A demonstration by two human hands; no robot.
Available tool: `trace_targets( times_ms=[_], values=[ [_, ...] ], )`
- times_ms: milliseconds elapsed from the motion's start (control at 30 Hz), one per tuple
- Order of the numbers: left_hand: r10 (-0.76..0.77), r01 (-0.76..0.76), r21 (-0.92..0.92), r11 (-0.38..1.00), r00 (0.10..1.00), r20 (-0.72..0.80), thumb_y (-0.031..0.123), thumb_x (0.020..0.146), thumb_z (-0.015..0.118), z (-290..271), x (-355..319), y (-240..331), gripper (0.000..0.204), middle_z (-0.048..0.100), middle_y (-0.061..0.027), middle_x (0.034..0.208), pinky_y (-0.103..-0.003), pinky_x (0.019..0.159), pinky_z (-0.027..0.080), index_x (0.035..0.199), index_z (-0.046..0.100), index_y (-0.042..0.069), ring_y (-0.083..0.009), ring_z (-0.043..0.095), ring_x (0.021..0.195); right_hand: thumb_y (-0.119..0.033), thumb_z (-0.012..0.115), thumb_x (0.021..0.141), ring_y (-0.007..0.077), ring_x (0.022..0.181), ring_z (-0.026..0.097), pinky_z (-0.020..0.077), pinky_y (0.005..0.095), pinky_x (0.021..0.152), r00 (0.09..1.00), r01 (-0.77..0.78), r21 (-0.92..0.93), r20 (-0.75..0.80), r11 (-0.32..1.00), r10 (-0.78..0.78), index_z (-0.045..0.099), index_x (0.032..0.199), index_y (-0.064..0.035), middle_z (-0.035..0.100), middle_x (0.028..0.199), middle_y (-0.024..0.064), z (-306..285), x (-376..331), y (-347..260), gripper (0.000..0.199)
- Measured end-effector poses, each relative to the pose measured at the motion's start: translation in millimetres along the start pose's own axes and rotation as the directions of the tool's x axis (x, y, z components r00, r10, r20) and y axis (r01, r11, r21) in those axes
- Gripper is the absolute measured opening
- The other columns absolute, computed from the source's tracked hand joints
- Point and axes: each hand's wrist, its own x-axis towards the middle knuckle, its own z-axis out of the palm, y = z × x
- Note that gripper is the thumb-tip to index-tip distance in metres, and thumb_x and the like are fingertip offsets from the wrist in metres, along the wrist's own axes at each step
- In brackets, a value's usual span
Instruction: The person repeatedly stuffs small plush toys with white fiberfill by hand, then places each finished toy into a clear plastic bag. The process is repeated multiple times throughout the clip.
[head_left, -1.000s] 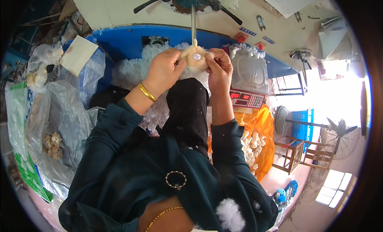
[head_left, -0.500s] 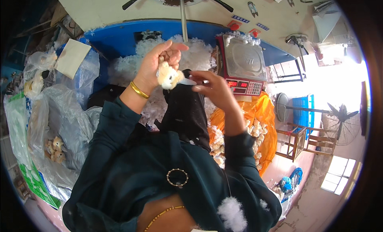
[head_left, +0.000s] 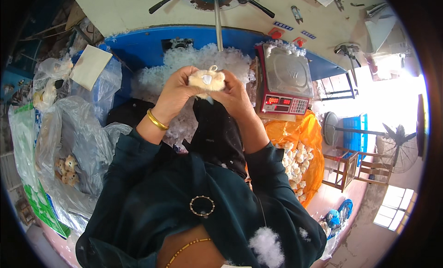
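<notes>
A small cream plush toy (head_left: 200, 80) with a loop on top and a white patch on its front is held between both my hands. My left hand (head_left: 179, 87) grips its left side, and my right hand (head_left: 235, 95) closes on its right side. The thumbs press along its lower edge. A small pale bluish piece shows below the toy by my right hand; I cannot tell what it is. Behind the hands lies a heap of white fluffy stuffing (head_left: 184, 58), with a metal tube (head_left: 218, 26) pointing down toward it.
To the right stands a red digital scale (head_left: 285, 79), and below it an orange bag (head_left: 314, 162) holds many pale plush pieces. At left, a clear plastic bag (head_left: 87, 143) contains several brown plush toys (head_left: 69, 169). A fan (head_left: 397, 143) and wooden chairs stand farther right.
My right hand has moved left onto the toy, which both hands now grip. The toy has turned, showing its white patch and loop. The pale strip by my right fingers is now mostly hidden.
</notes>
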Motion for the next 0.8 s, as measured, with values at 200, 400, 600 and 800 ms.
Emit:
trace_targets(
  times_ms=[200, 400, 600, 800],
  values=[
    [0.007, -0.008, 0.080, 0.997, 1.000, 0.012, 0.000, 0.081, 0.067, 7, -1, 11, 0.022, 0.066, -0.0029, 0.094, -0.024, 0.076, 0.050, 0.103, 0.063, 0.001, -0.0099, 0.062, 0.085, -0.018, 0.071, 0.086, 0.0066, 0.078, 0.054, 0.0452, 0.0223, 0.070, 0.997, -0.009, 0.067, -0.074, 0.998, 0.014, 0.058, 0.102, 0.0008, 0.060, 0.086, 0.0010, -5, 0, -19, 0.028],
    [0.051, -0.048, 0.066, 0.997, 0.998, -0.047, 0.014, 0.088, 0.065, 14, 4, 11, 0.016, 0.063, -0.0003, 0.084, -0.022, 0.066, 0.045, 0.096, 0.063, 0.000, -0.0069, 0.056, 0.074, -0.020, 0.065, 0.091, 0.0044, 0.069, 0.048, 0.0396, 0.0207, 0.058, 0.984, 0.050, -0.022, -0.168, 0.998, -0.053, 0.058, 0.090, -0.0005, 0.057, 0.077, -0.0011, -5, 4, -14, 0.021],
    [0.408, -0.336, 0.431, 0.837, 0.909, -0.083, 0.020, 0.092, 0.061, 8, 73, 10, 0.022, 0.063, -0.0019, 0.077, -0.023, 0.060, 0.042, 0.089, 0.065, -0.002, -0.0058, 0.052, 0.069, -0.018, 0.064, 0.090, 0.0039, 0.061, 0.046, 0.0366, 0.0226, 0.050, 0.892, 0.110, -0.124, -0.426, 0.986, -0.153, 0.056, 0.078, -0.0011, 0.054, 0.070, -0.0008, -7, 61, -21, 0.022],
    [0.321, -0.257, 0.272, 0.927, 0.919, -0.227, 0.021, 0.093, 0.060, -1, 151, 14, 0.020, 0.057, 0.0024, 0.068, -0.021, 0.049, 0.035, 0.087, 0.064, 0.002, -0.0031, 0.046, 0.057, -0.015, 0.066, 0.087, 0.0076, 0.061, 0.048, 0.0400, 0.0264, 0.053, 0.822, 0.150, -0.010, -0.554, 0.989, -0.131, 0.058, 0.077, 0.0016, 0.055, 0.068, 0.0019, -22, 152, -17, 0.021]
  ],
)
